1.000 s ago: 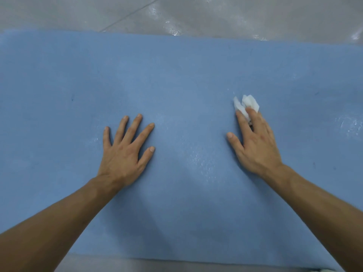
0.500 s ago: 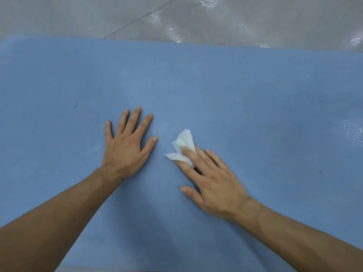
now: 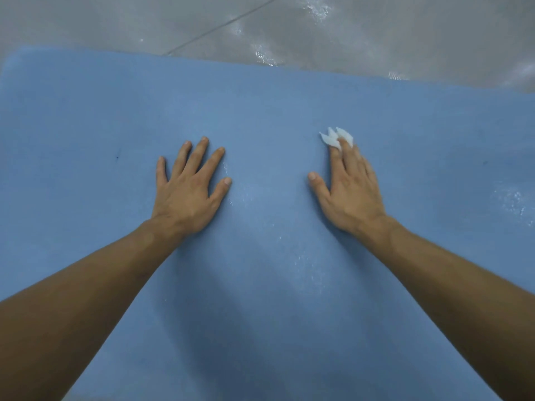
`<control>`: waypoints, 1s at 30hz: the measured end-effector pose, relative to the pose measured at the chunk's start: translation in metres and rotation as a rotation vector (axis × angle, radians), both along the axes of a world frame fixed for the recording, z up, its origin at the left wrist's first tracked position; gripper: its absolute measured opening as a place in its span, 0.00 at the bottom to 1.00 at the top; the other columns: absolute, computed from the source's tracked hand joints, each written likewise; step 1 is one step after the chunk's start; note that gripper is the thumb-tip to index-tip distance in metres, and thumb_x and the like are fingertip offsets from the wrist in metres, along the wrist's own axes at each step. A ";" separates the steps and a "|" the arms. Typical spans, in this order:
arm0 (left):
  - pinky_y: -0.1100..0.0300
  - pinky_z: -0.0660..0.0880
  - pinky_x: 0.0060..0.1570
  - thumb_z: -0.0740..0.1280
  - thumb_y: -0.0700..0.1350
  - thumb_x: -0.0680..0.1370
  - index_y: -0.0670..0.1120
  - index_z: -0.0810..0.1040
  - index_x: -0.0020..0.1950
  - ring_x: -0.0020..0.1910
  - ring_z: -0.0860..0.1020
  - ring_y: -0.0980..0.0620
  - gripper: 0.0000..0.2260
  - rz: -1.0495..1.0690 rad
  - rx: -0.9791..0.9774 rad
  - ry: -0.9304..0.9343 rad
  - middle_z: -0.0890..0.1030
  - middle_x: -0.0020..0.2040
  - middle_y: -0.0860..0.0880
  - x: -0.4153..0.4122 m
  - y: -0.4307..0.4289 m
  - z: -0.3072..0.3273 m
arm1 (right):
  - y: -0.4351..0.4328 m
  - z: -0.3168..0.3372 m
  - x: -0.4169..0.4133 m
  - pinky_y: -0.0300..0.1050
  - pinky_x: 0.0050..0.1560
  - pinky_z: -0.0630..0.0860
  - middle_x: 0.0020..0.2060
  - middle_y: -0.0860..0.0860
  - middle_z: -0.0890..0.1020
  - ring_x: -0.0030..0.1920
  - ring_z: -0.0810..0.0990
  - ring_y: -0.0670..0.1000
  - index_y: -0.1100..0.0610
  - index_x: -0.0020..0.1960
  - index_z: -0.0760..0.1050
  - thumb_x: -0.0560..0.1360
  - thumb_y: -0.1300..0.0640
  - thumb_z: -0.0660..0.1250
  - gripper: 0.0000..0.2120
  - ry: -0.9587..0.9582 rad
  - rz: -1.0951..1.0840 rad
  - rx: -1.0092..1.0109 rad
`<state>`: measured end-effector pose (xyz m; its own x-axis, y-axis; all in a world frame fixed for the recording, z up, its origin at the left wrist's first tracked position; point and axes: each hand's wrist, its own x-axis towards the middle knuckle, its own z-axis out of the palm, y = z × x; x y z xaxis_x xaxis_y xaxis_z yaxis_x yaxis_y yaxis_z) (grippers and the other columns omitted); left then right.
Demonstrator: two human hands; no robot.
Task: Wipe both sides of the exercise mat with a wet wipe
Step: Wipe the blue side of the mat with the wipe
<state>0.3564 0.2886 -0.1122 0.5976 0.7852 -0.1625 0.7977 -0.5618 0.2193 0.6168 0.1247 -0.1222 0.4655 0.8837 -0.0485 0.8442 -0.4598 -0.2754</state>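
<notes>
Most of the wet wipe (image 3: 333,139) hidden under the right hand (image 3: 351,192), exercise mat (image 3: 260,111) cut off left, right and below, left forearm (image 3: 86,299) and right forearm (image 3: 451,285) cut off by the edges, dark speck (image 3: 117,157) too small to tell

Right hand (image 3: 351,195) with wet wipe (image 3: 335,138) swept from beside the left hand (image 3: 188,192) rightward and farther across the mat (image 3: 289,111), hands now well apart

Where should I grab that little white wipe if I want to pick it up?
Pinch the crumpled white tips of the wet wipe that stick out past the fingertips of the right hand, coming from the far side. The rest is pinned under those fingers on the mat.
</notes>
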 end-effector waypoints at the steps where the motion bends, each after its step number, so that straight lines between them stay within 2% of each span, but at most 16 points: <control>1: 0.38 0.41 0.79 0.50 0.64 0.84 0.60 0.53 0.84 0.83 0.44 0.52 0.28 0.004 0.000 -0.006 0.47 0.85 0.56 0.002 0.001 0.000 | 0.001 0.001 -0.011 0.52 0.82 0.51 0.85 0.50 0.48 0.84 0.46 0.52 0.53 0.85 0.46 0.82 0.35 0.51 0.39 0.002 0.039 0.022; 5: 0.37 0.40 0.79 0.50 0.63 0.85 0.60 0.53 0.84 0.83 0.44 0.52 0.27 0.007 0.008 -0.024 0.47 0.85 0.56 0.005 0.002 -0.004 | -0.005 0.007 -0.066 0.50 0.82 0.51 0.85 0.51 0.47 0.84 0.45 0.53 0.57 0.85 0.48 0.83 0.36 0.57 0.40 0.029 0.274 0.032; 9: 0.35 0.42 0.78 0.49 0.64 0.84 0.59 0.53 0.83 0.83 0.45 0.51 0.28 -0.006 0.022 -0.025 0.48 0.85 0.56 0.004 0.003 -0.005 | -0.012 0.009 -0.105 0.52 0.82 0.52 0.84 0.52 0.53 0.84 0.50 0.55 0.59 0.83 0.58 0.84 0.35 0.53 0.37 -0.030 0.451 -0.006; 11: 0.36 0.42 0.78 0.48 0.65 0.84 0.59 0.53 0.84 0.83 0.45 0.51 0.28 -0.014 0.022 -0.020 0.48 0.85 0.56 0.004 0.005 -0.005 | -0.015 0.007 -0.103 0.53 0.82 0.52 0.84 0.52 0.54 0.84 0.50 0.55 0.58 0.84 0.57 0.84 0.35 0.51 0.37 -0.066 0.468 -0.027; 13: 0.36 0.42 0.79 0.48 0.65 0.83 0.59 0.53 0.84 0.83 0.44 0.52 0.29 -0.020 0.021 -0.011 0.48 0.85 0.56 0.004 0.007 -0.005 | -0.015 0.005 -0.086 0.52 0.82 0.52 0.85 0.52 0.52 0.84 0.50 0.53 0.56 0.85 0.53 0.84 0.35 0.51 0.37 -0.076 0.417 -0.015; 16: 0.37 0.41 0.79 0.45 0.68 0.81 0.60 0.53 0.83 0.83 0.44 0.52 0.32 -0.039 0.025 -0.008 0.48 0.85 0.56 0.002 0.011 -0.005 | -0.019 0.002 -0.043 0.49 0.82 0.50 0.85 0.50 0.52 0.84 0.51 0.51 0.53 0.85 0.49 0.83 0.36 0.50 0.36 -0.068 0.196 0.022; 19: 0.38 0.41 0.79 0.43 0.69 0.79 0.60 0.53 0.83 0.83 0.44 0.52 0.33 -0.050 0.023 -0.002 0.48 0.85 0.56 0.001 0.014 -0.005 | -0.033 0.000 0.008 0.55 0.82 0.55 0.85 0.50 0.51 0.84 0.52 0.52 0.53 0.85 0.49 0.82 0.36 0.48 0.37 -0.060 -0.071 0.008; 22: 0.38 0.42 0.79 0.43 0.70 0.79 0.60 0.53 0.83 0.83 0.44 0.52 0.33 -0.052 0.028 -0.002 0.48 0.85 0.56 0.000 0.016 -0.005 | -0.046 -0.001 0.042 0.57 0.80 0.57 0.85 0.50 0.49 0.84 0.50 0.52 0.55 0.85 0.48 0.82 0.36 0.47 0.37 -0.064 -0.197 0.011; 26: 0.38 0.42 0.80 0.43 0.70 0.79 0.60 0.53 0.83 0.83 0.44 0.52 0.33 -0.052 0.028 -0.004 0.48 0.85 0.57 0.001 0.017 -0.006 | -0.042 -0.001 0.035 0.55 0.82 0.54 0.85 0.50 0.47 0.84 0.46 0.49 0.54 0.85 0.47 0.81 0.35 0.49 0.39 0.023 -0.199 0.062; 30: 0.39 0.41 0.80 0.44 0.70 0.80 0.61 0.53 0.83 0.83 0.44 0.53 0.33 -0.062 0.032 -0.008 0.48 0.85 0.57 -0.001 0.020 -0.006 | -0.038 0.008 -0.010 0.51 0.83 0.50 0.85 0.50 0.45 0.84 0.43 0.49 0.53 0.86 0.44 0.82 0.37 0.54 0.39 0.070 0.056 0.068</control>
<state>0.3552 0.3090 -0.1184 0.6462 0.7516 -0.1327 0.7596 -0.6166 0.2068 0.6063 0.0868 -0.1144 0.4130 0.9105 -0.0179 0.8456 -0.3907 -0.3636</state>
